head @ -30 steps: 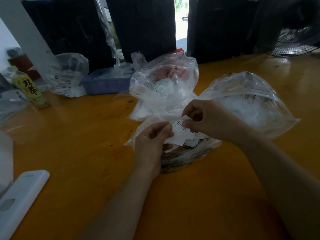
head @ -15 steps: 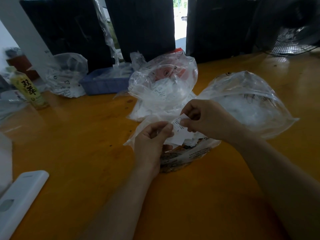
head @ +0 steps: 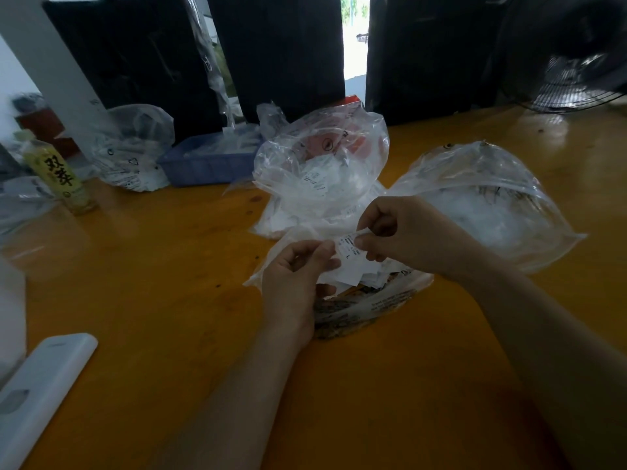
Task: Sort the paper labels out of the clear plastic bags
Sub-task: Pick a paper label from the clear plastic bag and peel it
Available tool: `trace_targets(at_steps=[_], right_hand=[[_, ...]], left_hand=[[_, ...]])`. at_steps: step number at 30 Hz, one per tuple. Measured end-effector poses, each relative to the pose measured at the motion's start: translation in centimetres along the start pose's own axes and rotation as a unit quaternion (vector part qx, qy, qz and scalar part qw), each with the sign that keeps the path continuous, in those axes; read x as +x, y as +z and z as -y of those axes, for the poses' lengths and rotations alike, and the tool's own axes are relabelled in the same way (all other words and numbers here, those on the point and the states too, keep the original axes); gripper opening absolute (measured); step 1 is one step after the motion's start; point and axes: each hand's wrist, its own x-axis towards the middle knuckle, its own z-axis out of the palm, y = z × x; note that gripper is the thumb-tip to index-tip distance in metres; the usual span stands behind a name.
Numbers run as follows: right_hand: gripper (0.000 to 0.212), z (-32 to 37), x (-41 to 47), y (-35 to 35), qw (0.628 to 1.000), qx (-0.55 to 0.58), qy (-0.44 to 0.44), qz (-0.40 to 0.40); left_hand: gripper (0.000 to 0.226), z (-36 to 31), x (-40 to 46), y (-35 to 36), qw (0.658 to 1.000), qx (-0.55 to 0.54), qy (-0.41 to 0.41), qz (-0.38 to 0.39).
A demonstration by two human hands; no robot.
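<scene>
2 hands meet over a printed bag (head: 369, 301) of labels on the table (head: 152, 266). Left hand (head: 293, 283) and right hand (head: 403, 232) both pinch 1 label (head: 349, 247), held just above the pile. 2 clear bags (head: 322, 167) (head: 488, 201) sit behind.

Orange wooden table (head: 142, 300) — dark panels (head: 278, 49) behind, daylit gap (head: 354, 35), fan (head: 573, 72).
</scene>
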Motion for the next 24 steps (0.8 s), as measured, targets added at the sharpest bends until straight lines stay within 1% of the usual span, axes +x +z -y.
trace_targets(at_steps=[12, 17, 22, 24], right_hand=[[0.010, 0.09, -0.15, 0.01, 0.999, 0.017, 0.006, 0.034], [0.010, 0.20, -0.18, 0.41, 0.996, 0.063, 0.030, 0.050], [0.011, 0.02, -0.09, 0.10, 0.996, 0.088, 0.028, 0.000], [0.015, 0.09, -0.09, -0.02, 0.994, 0.103, 0.032, -0.002]], left_hand=[[0.006, 0.09, -0.04, -0.02, 1.000, 0.010, 0.009, -0.001], [0.009, 0.10, -0.12, -0.15, 1.000, 0.015, 0.014, 0.020], [0.013, 0.15, -0.10, -0.13, 0.999, 0.015, 0.005, 0.042], [0.012, 0.26, -0.01, -0.20, 0.999, 0.018, 0.005, 0.042]])
